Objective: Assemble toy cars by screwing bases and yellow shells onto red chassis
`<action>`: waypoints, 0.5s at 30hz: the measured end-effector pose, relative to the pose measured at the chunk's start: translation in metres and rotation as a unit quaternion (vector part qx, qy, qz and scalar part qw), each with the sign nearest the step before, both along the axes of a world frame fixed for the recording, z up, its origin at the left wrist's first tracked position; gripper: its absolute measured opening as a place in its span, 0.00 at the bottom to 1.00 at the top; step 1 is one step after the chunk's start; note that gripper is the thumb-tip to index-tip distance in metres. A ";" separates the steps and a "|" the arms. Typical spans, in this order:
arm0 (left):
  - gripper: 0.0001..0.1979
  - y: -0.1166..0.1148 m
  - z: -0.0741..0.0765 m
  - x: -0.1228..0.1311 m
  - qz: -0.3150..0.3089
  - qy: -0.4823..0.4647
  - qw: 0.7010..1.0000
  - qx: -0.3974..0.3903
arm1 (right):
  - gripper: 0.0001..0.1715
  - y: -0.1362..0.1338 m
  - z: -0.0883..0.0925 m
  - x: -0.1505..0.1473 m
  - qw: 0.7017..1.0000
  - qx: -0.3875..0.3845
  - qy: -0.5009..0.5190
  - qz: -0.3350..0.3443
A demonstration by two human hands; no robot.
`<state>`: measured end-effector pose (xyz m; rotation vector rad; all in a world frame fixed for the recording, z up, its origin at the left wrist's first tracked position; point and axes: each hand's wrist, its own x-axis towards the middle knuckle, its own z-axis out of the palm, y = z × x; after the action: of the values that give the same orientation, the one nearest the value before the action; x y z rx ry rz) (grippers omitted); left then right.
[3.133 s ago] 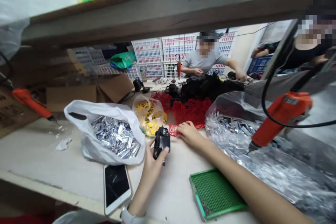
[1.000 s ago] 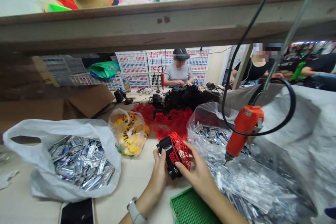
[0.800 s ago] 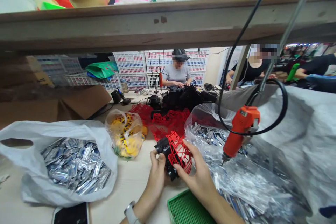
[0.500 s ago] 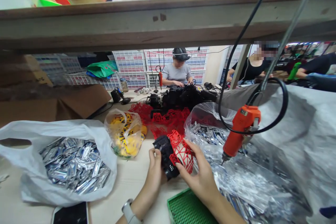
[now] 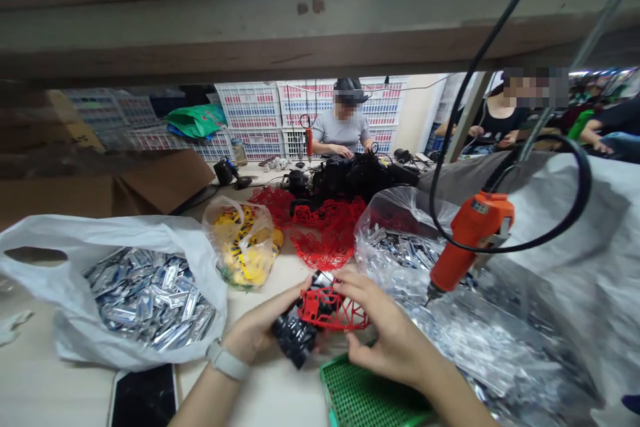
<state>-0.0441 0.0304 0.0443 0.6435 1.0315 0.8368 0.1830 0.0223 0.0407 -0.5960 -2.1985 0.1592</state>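
My left hand [image 5: 257,327], with a watch on its wrist, grips a black plastic assembly [image 5: 295,337] from the left side. Its fingers are partly hidden behind the part. A red plastic lattice frame [image 5: 325,309], shaped like a cage, lies against the black assembly. My right hand [image 5: 383,323] closes on the frame's right end, fingers above and thumb below. Both parts are tilted and held over the bench. Just under my right hand stands a green mesh basket [image 5: 360,390].
Left stands a white bag [image 5: 55,293] of silvery wrapped pieces, beside a clear bag of yellow parts [image 5: 245,247]. Red frames [image 5: 325,240] lie behind my hands. An orange electric screwdriver [image 5: 473,233] hangs at right above clear bags [image 5: 500,340]. A phone [image 5: 145,397] lies front left. Co-workers sit beyond.
My hands have turned the black assembly and red frame, so the frame's flat side now shows. My left hand has moved left and lower. The view has shifted slightly.
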 end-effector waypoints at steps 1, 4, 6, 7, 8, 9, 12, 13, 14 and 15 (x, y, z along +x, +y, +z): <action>0.26 -0.001 0.001 -0.006 -0.029 0.004 0.999 -0.017 | 0.42 -0.004 0.002 -0.002 1.000 -0.001 -0.027 0.010; 0.21 -0.004 0.000 -0.018 -0.046 0.000 0.998 -0.029 | 0.43 -0.016 0.006 -0.013 0.994 0.022 -0.108 0.023; 0.21 -0.006 -0.002 -0.018 -0.050 -0.001 0.998 -0.026 | 0.42 -0.021 0.004 -0.019 0.988 0.058 -0.140 0.004; 0.22 -0.007 -0.003 -0.017 -0.054 -0.001 0.998 -0.026 | 0.41 -0.021 0.001 -0.022 0.987 0.077 -0.140 -0.012; 0.24 -0.007 -0.003 -0.014 -0.058 -0.003 0.998 -0.023 | 0.40 -0.021 -0.002 -0.024 0.986 0.094 -0.131 -0.029; 0.25 -0.007 -0.004 -0.011 -0.058 -0.008 0.998 -0.017 | 0.38 -0.020 -0.006 -0.025 0.986 0.108 -0.117 -0.045; 0.26 -0.006 -0.004 0.001 -0.033 -0.045 0.998 0.020 | 0.35 -0.012 -0.018 -0.025 0.984 0.140 -0.068 -0.086; 0.26 -0.006 -0.005 0.005 -0.021 -0.060 0.998 0.030 | 0.34 -0.008 -0.020 -0.023 0.982 0.149 -0.055 -0.098; 0.26 -0.005 -0.006 0.009 -0.010 -0.073 0.997 0.034 | 0.34 -0.005 -0.022 -0.021 0.981 0.157 -0.045 -0.108; 0.27 -0.005 -0.008 0.012 -0.002 -0.083 0.996 0.035 | 0.34 -0.003 -0.022 -0.020 0.979 0.163 -0.037 -0.116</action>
<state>-0.0318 0.0253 0.0360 0.6238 0.8527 0.9095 0.1635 0.0197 0.0183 -0.6728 -2.1443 -0.3440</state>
